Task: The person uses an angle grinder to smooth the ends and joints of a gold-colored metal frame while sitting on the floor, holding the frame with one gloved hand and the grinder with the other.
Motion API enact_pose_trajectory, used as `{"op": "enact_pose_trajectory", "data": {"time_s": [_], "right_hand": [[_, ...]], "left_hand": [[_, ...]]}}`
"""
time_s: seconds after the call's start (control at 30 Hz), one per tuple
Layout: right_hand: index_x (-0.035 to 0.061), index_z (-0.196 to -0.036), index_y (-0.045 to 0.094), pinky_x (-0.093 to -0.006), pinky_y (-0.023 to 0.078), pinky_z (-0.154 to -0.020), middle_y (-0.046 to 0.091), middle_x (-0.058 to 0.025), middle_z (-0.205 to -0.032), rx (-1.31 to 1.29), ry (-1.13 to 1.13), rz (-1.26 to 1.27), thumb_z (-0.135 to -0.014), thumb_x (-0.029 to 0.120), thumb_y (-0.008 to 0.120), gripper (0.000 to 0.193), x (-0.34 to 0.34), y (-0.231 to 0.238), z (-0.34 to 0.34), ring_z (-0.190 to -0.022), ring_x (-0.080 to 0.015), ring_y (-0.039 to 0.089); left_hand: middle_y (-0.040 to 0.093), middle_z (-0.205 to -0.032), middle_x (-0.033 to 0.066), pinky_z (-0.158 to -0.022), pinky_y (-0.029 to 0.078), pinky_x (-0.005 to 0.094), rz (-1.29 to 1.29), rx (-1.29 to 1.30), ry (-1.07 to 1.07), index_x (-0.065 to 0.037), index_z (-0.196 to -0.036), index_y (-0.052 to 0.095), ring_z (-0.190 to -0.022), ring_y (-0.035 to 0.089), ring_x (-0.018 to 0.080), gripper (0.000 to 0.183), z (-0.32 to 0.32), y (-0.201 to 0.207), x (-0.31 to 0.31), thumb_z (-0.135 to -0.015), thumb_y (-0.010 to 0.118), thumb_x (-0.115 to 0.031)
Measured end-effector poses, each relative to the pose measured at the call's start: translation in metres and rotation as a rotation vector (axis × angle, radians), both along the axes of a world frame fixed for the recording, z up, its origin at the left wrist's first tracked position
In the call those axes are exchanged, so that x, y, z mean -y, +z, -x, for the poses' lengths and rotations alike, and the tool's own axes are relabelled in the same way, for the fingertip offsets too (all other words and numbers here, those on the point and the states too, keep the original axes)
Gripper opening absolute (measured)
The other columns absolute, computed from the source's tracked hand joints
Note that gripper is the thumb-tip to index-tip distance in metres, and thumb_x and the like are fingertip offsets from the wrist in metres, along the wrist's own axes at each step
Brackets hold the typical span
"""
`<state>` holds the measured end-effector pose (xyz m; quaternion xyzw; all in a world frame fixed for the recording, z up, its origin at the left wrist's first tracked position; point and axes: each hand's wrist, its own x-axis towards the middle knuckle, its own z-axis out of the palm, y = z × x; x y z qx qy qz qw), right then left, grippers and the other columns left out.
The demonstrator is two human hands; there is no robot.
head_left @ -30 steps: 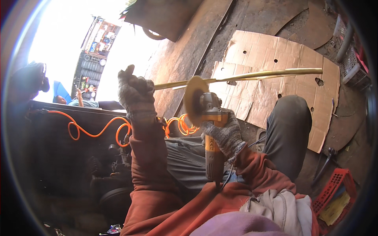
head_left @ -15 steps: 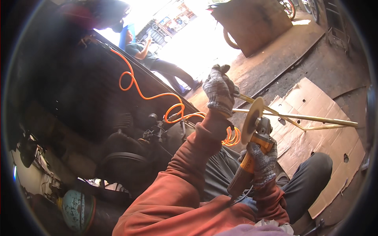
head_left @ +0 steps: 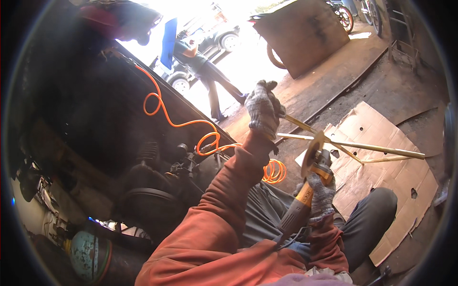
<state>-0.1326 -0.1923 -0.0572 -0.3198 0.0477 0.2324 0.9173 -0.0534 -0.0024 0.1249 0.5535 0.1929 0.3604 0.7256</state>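
Head view. The left hand (head_left: 264, 108), in a grey knitted glove, is raised near the middle of the view, its grip closed around one end of a brass-coloured rod frame (head_left: 377, 146). From this hand the frame extends to the right, its slender bars meeting at angles, over a sheet of cardboard (head_left: 400, 186) on the floor (head_left: 329, 112); whether the frame touches the sheet cannot be told.

The right hand (head_left: 322, 198), gloved alike, is lower and to the right, its grip wrapped around the body of a yellow and dark angle grinder (head_left: 296, 212). The grinder is tilted, with its tan disc (head_left: 312, 155) uppermost. The disc overlaps the bars near the left hand; contact between them cannot be determined.

Both arms wear rust-red sleeves (head_left: 191, 238). A bent knee in dark trousers (head_left: 374, 212) lies beside the cardboard. At left, an orange hose (head_left: 179, 126) curls across dark surroundings and ends in a coil near the left forearm. A worn blue-green cylinder (head_left: 85, 255) occupies the lower left; another person (head_left: 193, 59) stands in the bright background.
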Motion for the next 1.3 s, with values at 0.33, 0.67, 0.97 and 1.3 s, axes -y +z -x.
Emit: {"op": "enact_pose_trajectory", "data": {"time_s": [0.33,0.67,0.97,1.3], "right_hand": [[0.0047,-0.114,0.053,-0.0297,0.056,-0.072,0.066,-0.0067,-0.099,0.103,-0.027,0.146,-0.075,0.012,0.085,0.051,-0.046,0.017,-0.014,-0.085,-0.0146,0.065],[0.0000,-0.119,0.044,-0.0304,0.057,-0.076,0.064,-0.0116,-0.104,-0.021,-0.003,0.101,-0.073,0.015,0.087,0.065,-0.013,0.003,-0.019,-0.087,-0.0168,0.066],[0.0039,-0.115,0.057,-0.0298,0.058,-0.072,0.067,-0.0078,-0.098,0.138,-0.154,0.042,-0.079,0.006,0.080,0.043,-0.013,0.044,-0.010,-0.083,-0.0158,0.066],[0.0061,-0.118,0.053,-0.0319,0.056,-0.074,0.063,-0.0063,-0.099,-0.065,-0.051,0.066,-0.074,0.008,0.083,0.053,-0.005,0.015,-0.026,-0.082,-0.0161,0.064]], "left_hand": [[0.032,-0.053,-0.0023,-0.041,0.034,0.0315,-0.106,-0.024,-0.154,-0.001,-0.112,0.055,-0.041,0.033,0.0142,0.028,-0.045,0.003,-0.024,-0.101,0.046,-0.024],[0.041,-0.051,-0.0016,-0.040,0.035,0.0306,-0.067,0.033,-0.377,-0.006,-0.102,0.061,-0.039,0.040,0.0141,0.026,-0.041,0.015,-0.020,-0.098,0.053,-0.030],[0.038,-0.049,-0.0021,-0.036,0.032,0.0303,-0.135,0.005,-0.368,-0.006,-0.102,0.060,-0.037,0.039,0.0139,0.022,-0.031,0.020,0.011,-0.098,0.058,-0.027],[0.040,-0.051,0.0004,-0.036,0.035,0.0324,-0.124,-0.026,-0.311,-0.001,-0.101,0.062,-0.037,0.044,0.0178,0.034,-0.034,0.028,0.017,-0.094,0.064,-0.035]]}}
